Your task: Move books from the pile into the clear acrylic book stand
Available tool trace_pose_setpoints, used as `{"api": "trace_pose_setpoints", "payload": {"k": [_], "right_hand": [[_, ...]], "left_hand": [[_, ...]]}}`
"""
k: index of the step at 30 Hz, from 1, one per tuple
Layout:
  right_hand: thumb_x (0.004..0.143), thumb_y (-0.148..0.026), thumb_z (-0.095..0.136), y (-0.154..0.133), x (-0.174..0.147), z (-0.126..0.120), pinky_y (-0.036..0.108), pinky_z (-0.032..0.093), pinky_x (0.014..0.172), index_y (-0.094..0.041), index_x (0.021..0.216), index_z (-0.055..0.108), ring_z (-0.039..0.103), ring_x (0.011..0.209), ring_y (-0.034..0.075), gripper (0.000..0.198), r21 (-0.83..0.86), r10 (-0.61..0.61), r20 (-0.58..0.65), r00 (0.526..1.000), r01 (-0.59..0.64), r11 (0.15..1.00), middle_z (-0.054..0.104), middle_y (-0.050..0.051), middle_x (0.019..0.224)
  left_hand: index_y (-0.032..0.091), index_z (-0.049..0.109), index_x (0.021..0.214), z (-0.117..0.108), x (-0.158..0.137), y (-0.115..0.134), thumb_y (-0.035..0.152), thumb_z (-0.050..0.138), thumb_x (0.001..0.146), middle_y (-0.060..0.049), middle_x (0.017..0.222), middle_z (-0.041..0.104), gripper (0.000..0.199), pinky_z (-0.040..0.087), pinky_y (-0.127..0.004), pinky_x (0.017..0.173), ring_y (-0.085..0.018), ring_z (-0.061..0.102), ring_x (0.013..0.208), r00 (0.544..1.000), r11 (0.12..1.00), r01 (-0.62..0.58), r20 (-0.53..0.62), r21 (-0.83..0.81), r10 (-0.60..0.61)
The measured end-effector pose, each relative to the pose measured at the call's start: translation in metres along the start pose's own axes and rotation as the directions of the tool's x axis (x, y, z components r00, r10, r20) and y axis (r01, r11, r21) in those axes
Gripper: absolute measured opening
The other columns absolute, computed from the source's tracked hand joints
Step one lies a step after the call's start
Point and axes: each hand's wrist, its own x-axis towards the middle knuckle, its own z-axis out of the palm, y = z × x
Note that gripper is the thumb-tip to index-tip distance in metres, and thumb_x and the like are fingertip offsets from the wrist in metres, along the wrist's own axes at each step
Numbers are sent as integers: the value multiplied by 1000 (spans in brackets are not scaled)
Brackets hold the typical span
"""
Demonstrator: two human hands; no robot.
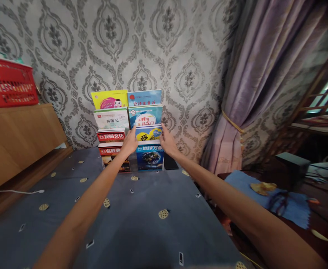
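Observation:
Books stand in stepped rows in two columns against the wall. My left hand (130, 142) and my right hand (168, 141) are closed on the two side edges of a yellow-and-blue book (145, 137) in the right column. Below it, in front, is a dark blue book with a globe (150, 158). Behind rise a teal book (144, 116) and a light blue book (144, 98). The left column has a yellow book (108, 99), a white book (110, 120) and two red-topped books, the upper one (111, 137) partly behind the lower one (109, 151).
The books stand on a bed with a dark patterned sheet (130, 216). A flat black object (170, 163) lies right of them. At left are a wooden cabinet (18, 138), a red basket (11, 84) and a white cable (21, 192). A purple curtain (253, 74) hangs at right.

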Motion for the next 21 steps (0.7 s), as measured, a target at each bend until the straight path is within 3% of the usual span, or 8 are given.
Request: {"api": "trace_pose_setpoints", "payload": {"k": [3, 6, 21], "right_hand": [[91, -22, 40, -6, 5, -3, 54, 43, 112, -15, 152, 37, 56, 130, 32, 62, -37, 26, 20, 999, -25, 999, 59, 15, 143], [89, -21, 41, -11, 9, -6, 54, 46, 109, -13, 147, 43, 58, 127, 34, 58, -106, 41, 38, 998, -37, 994, 61, 17, 139], [90, -21, 40, -7, 16, -8, 45, 54, 93, -16, 142, 49, 67, 99, 29, 53, -154, 30, 39, 999, -23, 988, 71, 14, 116]], "left_hand": [[10, 45, 146, -7, 1, 7, 0, 41, 85, -21, 133, 60, 62, 46, -48, 109, -32, 56, 128, 998, 995, 58, -15, 86, -57], [12, 50, 140, -10, 3, 12, -3, 39, 83, -18, 129, 64, 60, 46, -46, 108, -30, 58, 125, 999, 990, 18, -38, 143, -12], [17, 63, 119, -15, 12, 15, 10, 48, 90, -13, 107, 72, 33, 50, -44, 96, -30, 66, 104, 997, 982, 23, -75, 185, -9]]}}
